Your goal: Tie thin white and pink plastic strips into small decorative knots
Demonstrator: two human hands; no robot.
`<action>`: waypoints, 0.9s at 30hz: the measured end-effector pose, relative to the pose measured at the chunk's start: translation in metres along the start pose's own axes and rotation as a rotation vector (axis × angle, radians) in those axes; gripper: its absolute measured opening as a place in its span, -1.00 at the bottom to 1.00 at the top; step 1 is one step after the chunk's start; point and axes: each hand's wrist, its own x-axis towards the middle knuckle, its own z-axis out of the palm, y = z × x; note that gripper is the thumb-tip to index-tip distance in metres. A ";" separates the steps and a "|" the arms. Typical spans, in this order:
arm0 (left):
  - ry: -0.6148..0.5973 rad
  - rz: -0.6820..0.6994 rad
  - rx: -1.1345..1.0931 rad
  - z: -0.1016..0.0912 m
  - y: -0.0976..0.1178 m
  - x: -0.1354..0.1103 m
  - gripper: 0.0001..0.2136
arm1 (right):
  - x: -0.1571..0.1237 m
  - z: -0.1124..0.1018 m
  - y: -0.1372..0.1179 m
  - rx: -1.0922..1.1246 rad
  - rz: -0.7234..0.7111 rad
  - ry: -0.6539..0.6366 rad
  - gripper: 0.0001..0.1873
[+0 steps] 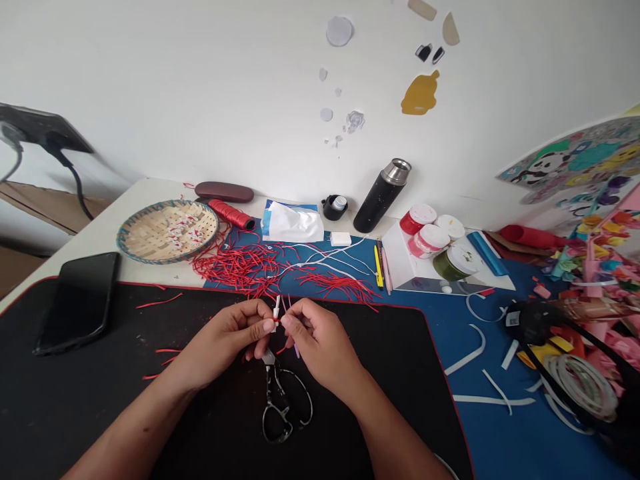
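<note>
Between thumb and fingers, my left hand pinches a small white strip that stands upright. A short red cord crosses the strip near its lower part. My right hand is closed at the cord's right side, thumb against fingers, seemingly on the cord's end; the fingertips hide the exact grip. Just below both hands, black-handled scissors lie on the black mat, their blades partly hidden by my left hand. A thin purple stick shows behind my right fingers.
Behind the hands lie a heap of cut red cords, a red thread spool and a woven basket holding small pieces. A phone rests left. A black flask and several paint jars stand at the back; white strips lie right.
</note>
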 end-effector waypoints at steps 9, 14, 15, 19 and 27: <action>-0.006 0.002 0.011 0.002 0.001 0.001 -0.57 | 0.000 0.005 0.000 0.210 0.038 -0.048 -0.76; -0.007 0.017 0.033 0.001 -0.001 0.000 -0.56 | -0.001 0.004 0.000 0.139 0.062 -0.076 -0.81; -0.011 0.019 0.035 0.000 -0.001 0.000 -0.56 | -0.001 0.004 0.000 0.122 0.058 -0.079 -0.81; -0.040 0.017 0.051 -0.002 -0.003 -0.001 -0.54 | -0.001 0.001 -0.003 0.136 0.044 -0.092 -0.79; -0.108 0.039 0.058 -0.006 -0.003 -0.004 -0.58 | -0.001 0.000 -0.003 0.334 0.069 -0.098 -0.79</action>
